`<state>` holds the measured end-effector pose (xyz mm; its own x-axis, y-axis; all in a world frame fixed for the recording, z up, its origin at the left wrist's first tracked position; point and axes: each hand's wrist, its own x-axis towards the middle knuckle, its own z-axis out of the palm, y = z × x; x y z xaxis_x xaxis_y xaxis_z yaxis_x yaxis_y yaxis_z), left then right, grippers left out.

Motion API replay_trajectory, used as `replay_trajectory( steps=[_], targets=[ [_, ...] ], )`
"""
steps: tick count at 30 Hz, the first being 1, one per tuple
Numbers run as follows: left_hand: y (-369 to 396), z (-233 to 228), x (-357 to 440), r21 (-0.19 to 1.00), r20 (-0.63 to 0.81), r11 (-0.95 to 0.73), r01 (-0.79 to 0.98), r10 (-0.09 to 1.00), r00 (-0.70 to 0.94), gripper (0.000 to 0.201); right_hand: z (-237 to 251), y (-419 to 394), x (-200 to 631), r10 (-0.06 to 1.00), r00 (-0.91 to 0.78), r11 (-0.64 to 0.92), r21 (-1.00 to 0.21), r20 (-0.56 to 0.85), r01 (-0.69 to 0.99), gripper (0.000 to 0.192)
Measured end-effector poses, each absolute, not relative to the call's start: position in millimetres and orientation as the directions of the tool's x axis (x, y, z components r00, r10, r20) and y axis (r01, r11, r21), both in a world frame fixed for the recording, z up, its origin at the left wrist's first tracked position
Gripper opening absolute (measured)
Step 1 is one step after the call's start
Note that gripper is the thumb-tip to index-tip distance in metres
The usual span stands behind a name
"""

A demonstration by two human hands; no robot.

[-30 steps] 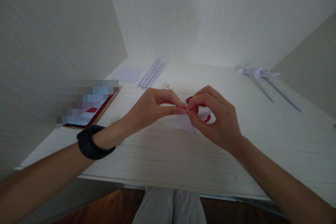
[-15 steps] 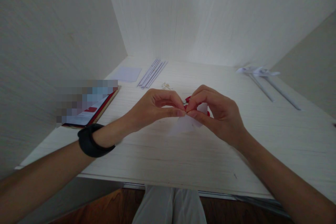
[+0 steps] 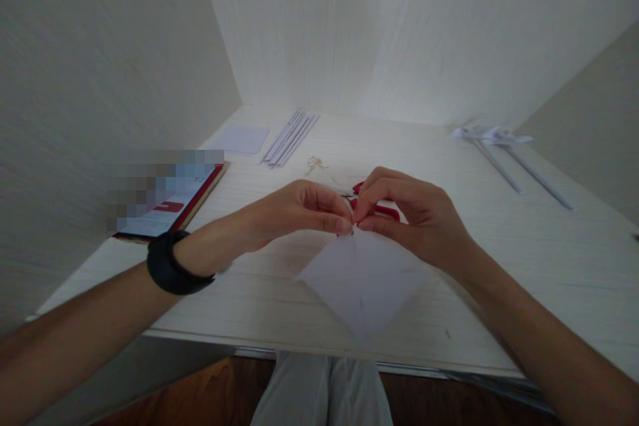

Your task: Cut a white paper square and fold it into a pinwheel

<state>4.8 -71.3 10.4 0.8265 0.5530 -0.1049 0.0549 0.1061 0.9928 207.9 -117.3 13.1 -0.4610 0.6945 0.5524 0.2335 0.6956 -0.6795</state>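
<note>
Pinching one white sheet [image 3: 362,283], two hands [image 3: 299,210] [image 3: 422,213], one red-handled scissors [image 3: 387,212], two white rods [image 3: 539,178]

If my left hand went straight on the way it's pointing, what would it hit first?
Most likely your right hand: its fingertips lie directly ahead of your left hand, though depth there is unclear.

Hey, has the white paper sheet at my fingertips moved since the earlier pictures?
Yes: toward you. Against the table's front edge, the white paper sheet now reaches much lower in view, its lowest corner close to that edge.
</note>
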Motion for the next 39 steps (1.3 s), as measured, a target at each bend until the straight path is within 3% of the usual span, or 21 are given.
replay_trajectory(
  steps=[7, 21, 31, 39],
  targets=[
    [-70, 8, 5, 0.986, -0.150, 0.135, 0.098, 0.464, 0.873, 0.012, 15, -118, 206, 0.656, -0.520, 0.730, -0.636, 0.548, 0.251, 0.007],
    [-66, 2, 4, 0.973, -0.218, 0.169, 0.156, 0.465, 0.858, 0.012, 17, -121, 207, 0.587, -0.576, 0.806, -0.474, 0.569, 0.353, 0.008],
    [-68, 14, 2, 0.992, -0.123, 0.063, 0.107, 0.631, 0.766, 0.012, 12, -120, 209, 0.586, -0.438, 0.794, -0.378, 0.681, 0.476, 0.009],
    [-78, 21, 8, 0.998, -0.066, 0.061, 0.033, 0.700, 0.711, 0.005, 11, -121, 209, 0.560, -0.422, 0.810, -0.362, 0.713, 0.461, 0.010]
  ],
)
